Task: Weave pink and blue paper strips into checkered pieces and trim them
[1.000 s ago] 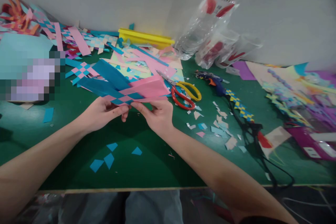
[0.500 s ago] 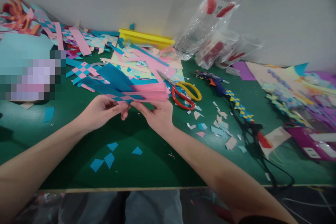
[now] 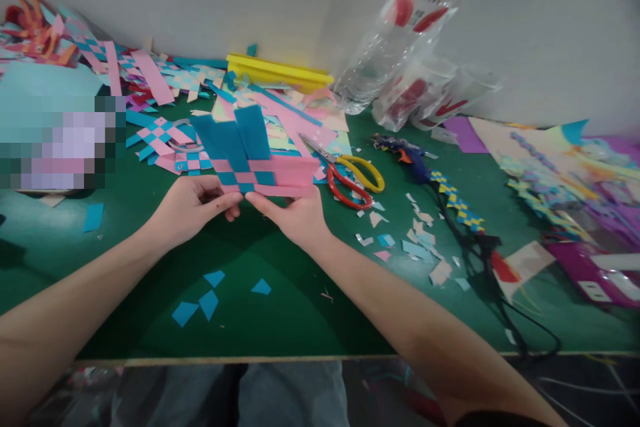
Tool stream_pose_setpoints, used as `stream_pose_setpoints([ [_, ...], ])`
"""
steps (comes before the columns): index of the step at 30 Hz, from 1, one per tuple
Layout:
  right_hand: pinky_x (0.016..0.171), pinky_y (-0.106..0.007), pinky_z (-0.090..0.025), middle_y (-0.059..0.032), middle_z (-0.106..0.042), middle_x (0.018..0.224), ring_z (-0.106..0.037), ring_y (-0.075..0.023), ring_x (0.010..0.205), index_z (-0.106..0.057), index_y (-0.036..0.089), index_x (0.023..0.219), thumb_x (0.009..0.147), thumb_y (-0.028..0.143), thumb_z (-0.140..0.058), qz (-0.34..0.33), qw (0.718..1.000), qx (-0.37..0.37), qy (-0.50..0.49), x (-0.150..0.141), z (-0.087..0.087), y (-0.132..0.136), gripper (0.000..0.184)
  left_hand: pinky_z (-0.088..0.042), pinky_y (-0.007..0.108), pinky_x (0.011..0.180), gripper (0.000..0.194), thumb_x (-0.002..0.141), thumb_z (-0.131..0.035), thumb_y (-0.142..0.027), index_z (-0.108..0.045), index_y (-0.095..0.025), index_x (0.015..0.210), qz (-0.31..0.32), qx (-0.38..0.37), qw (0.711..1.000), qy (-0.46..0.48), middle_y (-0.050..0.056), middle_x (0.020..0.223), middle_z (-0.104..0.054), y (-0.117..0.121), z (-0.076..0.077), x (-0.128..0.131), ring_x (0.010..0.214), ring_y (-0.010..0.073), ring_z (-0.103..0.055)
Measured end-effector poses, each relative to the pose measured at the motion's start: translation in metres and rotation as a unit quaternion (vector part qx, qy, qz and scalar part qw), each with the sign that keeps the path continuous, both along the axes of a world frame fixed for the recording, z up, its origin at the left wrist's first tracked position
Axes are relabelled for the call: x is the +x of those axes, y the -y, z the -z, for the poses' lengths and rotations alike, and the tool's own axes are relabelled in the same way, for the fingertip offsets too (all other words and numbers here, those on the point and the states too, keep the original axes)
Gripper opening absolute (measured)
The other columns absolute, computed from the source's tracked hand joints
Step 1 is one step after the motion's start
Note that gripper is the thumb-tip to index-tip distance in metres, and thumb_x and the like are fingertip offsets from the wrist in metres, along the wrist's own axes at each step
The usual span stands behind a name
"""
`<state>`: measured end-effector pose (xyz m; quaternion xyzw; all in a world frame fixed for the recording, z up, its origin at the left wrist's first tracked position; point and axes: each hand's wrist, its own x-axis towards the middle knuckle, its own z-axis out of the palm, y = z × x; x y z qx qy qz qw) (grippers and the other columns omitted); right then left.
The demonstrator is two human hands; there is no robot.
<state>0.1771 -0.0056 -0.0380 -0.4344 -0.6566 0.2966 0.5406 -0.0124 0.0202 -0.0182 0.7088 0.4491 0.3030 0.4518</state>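
Note:
A piece of woven paper strips [image 3: 245,165], blue and pink in a checked pattern, is held up between both hands above the green table. Its blue strip ends point up and away, while the pink ends reach to the right. My left hand [image 3: 200,210] pinches the lower left edge between thumb and fingers. My right hand [image 3: 295,213] grips the bottom edge to the right, thumb in front and the fingers mostly hidden behind the paper. The two thumb tips almost meet. Scissors [image 3: 353,177] with one red and one yellow handle lie just right of the paper.
Blue paper scraps [image 3: 207,303] lie near the table's front edge [image 3: 240,361]. A glue gun [image 3: 407,159] with its black cord rests at right. Plastic cups [image 3: 425,90] lean at the back beside a yellow plastic strip [image 3: 277,72]. Paper strips [image 3: 150,77] heap up at left.
The woven paper has been tipped so its checked face now shows and the blue strips stand more upright. Both hands stay in nearly the same place, still holding it.

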Motion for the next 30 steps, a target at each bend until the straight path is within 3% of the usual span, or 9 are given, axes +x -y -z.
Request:
stream_pose_setpoints([
  [5, 0.069, -0.032, -0.059, -0.002, -0.075, 0.077, -0.071, -0.0202, 0.076, -0.074, 0.019, 0.077, 0.069, 0.04, -0.079, 0.012, 0.994, -0.104, -0.041, 0.01, 0.002, -0.013, 0.023, -0.053, 0.025, 0.064, 0.031, 0.081, -0.063, -0.045, -0.069, -0.019, 0.067, -0.005, 0.046, 0.997, -0.058, 0.001, 0.066, -0.072, -0.003, -0.002, -0.003, 0.064, 0.0167, -0.068],
  [11, 0.076, -0.035, -0.061, -0.0001, -0.077, 0.086, -0.072, -0.0181, 0.081, -0.074, 0.022, 0.086, 0.068, 0.037, -0.08, -0.03, 0.986, -0.1, -0.134, 0.02, 0.009, -0.028, 0.024, -0.052, 0.027, 0.067, 0.032, 0.082, -0.059, -0.046, -0.068, -0.02, 0.065, -0.028, 0.1, 0.988, -0.117, 0.002, 0.071, -0.074, -0.007, 0.001, -0.009, 0.068, 0.0182, -0.068],
  [17, 0.079, -0.036, -0.062, 0.0015, -0.078, 0.087, -0.073, -0.0178, 0.082, -0.076, 0.025, 0.088, 0.071, 0.031, -0.077, -0.026, 0.994, -0.071, -0.083, 0.021, 0.01, -0.027, 0.017, -0.05, 0.029, 0.065, 0.032, 0.08, -0.061, -0.052, -0.071, -0.023, 0.072, -0.063, 0.16, 0.968, -0.182, 0.003, 0.079, -0.075, -0.011, 0.006, -0.013, 0.074, 0.0221, -0.067],
  [23, 0.072, -0.032, -0.06, 0.0016, -0.078, 0.085, -0.072, -0.0173, 0.078, -0.077, 0.027, 0.09, 0.076, 0.031, -0.074, -0.009, 0.998, -0.054, -0.014, 0.022, 0.01, -0.027, 0.015, -0.05, 0.036, 0.086, 0.035, 0.08, -0.063, -0.052, -0.073, -0.023, 0.096, -0.09, 0.187, 0.962, -0.175, 0.005, 0.105, -0.074, -0.011, 0.005, -0.014, 0.099, 0.0274, -0.066],
  [27, 0.07, -0.031, -0.057, 0.0011, -0.077, 0.082, -0.071, -0.017, 0.077, -0.077, 0.026, 0.087, 0.076, 0.03, -0.074, -0.005, 0.999, -0.047, 0.023, 0.022, 0.01, -0.026, 0.012, -0.048, 0.042, 0.095, 0.026, 0.084, -0.061, -0.042, -0.074, -0.02, 0.09, -0.118, 0.226, 0.953, -0.163, 0.006, 0.095, -0.075, -0.009, 0.003, -0.016, 0.108, 0.0294, -0.062],
  [30, 0.072, -0.031, -0.056, 0.0003, -0.077, 0.084, -0.07, -0.0167, 0.078, -0.077, 0.024, 0.087, 0.076, 0.029, -0.074, -0.013, 0.998, -0.048, 0.037, 0.021, 0.009, -0.026, 0.012, -0.047, 0.044, 0.098, 0.021, 0.082, -0.063, -0.038, -0.075, -0.02, 0.085, -0.128, 0.213, 0.955, -0.163, 0.005, 0.086, -0.075, -0.009, 0.004, -0.016, 0.11, 0.0304, -0.062],
])
